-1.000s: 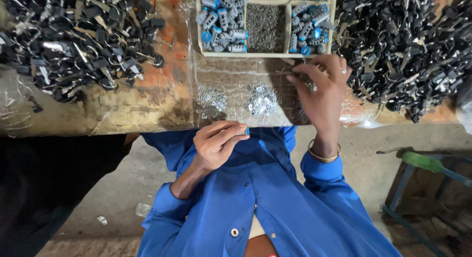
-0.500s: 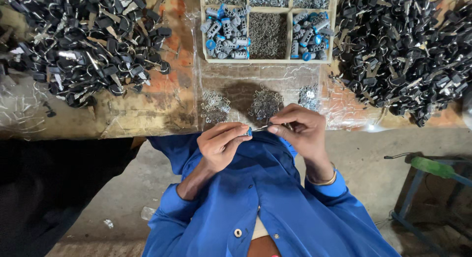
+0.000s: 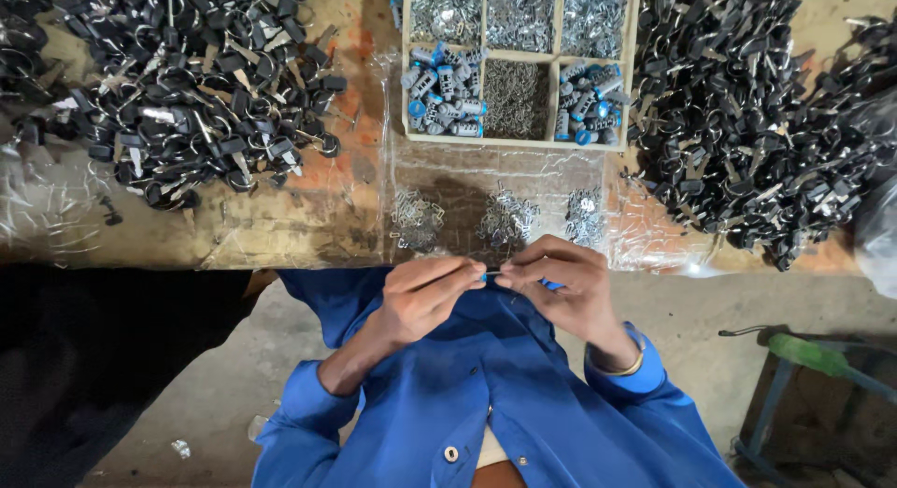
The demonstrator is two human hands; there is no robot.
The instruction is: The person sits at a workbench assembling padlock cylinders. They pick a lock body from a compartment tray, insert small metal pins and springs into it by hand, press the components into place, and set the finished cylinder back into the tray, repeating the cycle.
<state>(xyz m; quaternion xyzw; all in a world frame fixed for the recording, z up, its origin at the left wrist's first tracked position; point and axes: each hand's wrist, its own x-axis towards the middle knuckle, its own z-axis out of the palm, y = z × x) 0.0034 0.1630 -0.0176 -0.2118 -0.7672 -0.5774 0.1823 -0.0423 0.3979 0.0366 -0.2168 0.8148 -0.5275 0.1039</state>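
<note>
1. Blue small part (image 3: pixel 490 275) sits between both hands, just in front of the table edge (image 3: pixel 280 254); its long axis runs left to right.
2. Left hand (image 3: pixel 425 297) pinches one end with closed fingertips.
3. Right hand (image 3: pixel 561 287) pinches the other end the same way.
4. Three little metal piles (image 3: pixel 506 217) lie near, on the clear plastic sheet (image 3: pixel 448 184).

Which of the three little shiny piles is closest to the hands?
The middle pile. It lies on the clear plastic sheet just above where the left hand and right hand meet; the other two piles sit off to either side.
</note>
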